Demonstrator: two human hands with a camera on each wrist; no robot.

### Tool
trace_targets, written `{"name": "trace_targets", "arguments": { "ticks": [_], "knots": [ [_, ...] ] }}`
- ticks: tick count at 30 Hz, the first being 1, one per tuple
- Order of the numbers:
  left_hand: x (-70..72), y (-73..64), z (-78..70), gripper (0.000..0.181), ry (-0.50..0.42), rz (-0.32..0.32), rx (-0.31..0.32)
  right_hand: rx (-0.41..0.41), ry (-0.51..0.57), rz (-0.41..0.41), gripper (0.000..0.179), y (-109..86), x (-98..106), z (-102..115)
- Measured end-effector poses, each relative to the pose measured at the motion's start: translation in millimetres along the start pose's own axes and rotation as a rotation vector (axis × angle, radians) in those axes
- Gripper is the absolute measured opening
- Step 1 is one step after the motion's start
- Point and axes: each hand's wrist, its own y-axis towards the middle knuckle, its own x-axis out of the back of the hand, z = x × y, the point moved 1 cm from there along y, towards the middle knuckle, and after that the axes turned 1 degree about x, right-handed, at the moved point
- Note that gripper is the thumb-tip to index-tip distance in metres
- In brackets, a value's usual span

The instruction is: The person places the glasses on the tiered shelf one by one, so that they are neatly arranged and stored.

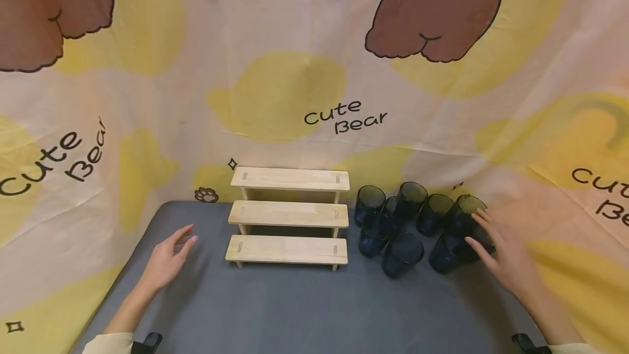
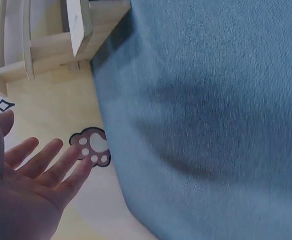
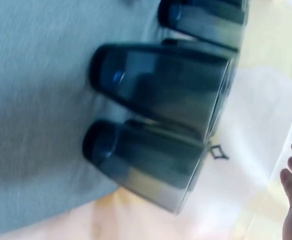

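Carefully is how I want to treat this pick, since the dark blue tumblers (image 1: 403,255) crowd together toward the desk's (image 1: 290,310) far right corner, several seeming to touch. My right hand (image 1: 508,264) hangs by the tumbler at the back right of the group (image 1: 459,223), thumb and fingers spread and gripping nothing; the head view lays its fingertips across that rim, yet the right wrist view shows them apart from the tumblers. My left hand (image 1: 164,261) is just as relaxed and bare, fingers loosely extended above the desk near its left edge, left of the three-tier wooden stand (image 1: 286,214) at the middle of the far edge. To lift well, I judge I should begin with an outer tumbler on the desk's right side, bring thumb and fingers round it below the rim, and squeeze lightly but surely, as the smooth-looking walls may slip. A straight upward lift should spare its neighbours; dragging sideways risks toppling one. Those I can make out clearly stand upright, narrow base down and wider mouth up, so the long axis runs vertical, square to the desktop. In the right wrist view they look laid over, bases leftward, only because that view turns the desk sideways too.
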Motion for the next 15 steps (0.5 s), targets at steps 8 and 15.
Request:
{"name": "trace_targets", "arguments": {
  "ticks": [8,15],
  "knots": [
    [-16.6,-4.4,-1.4,0.056,-0.117,0.075,0.136,0.010,0.041,0.021,0.097,-9.3,-16,25],
    [-36.1,-14.4,2.5,0.050,-0.317,0.137,0.261,0.018,0.064,0.035,0.102,-19.4,-29,46]
  ]
}}
